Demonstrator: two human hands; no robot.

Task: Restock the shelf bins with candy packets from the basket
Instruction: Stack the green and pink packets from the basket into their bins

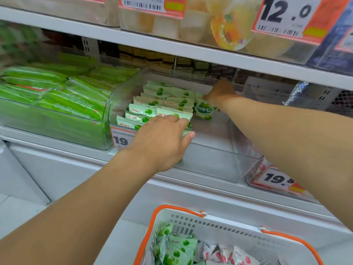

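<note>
Shelf bin (210, 165): left hand (160, 142) flat on packets (164, 104) (right hand (219, 93) grips one (204, 110)).

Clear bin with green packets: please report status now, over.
Left hand presses front packet row. Right hand grips one packet deep in clear bin. Basket holds more. Nothing blocking.

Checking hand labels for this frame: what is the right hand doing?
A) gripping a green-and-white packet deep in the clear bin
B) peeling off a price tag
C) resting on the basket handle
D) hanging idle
A: the right hand reaches far into the clear bin and grips a green-and-white packet beside the stacked row of packets, while the left hand rests on the front of that row.
</note>
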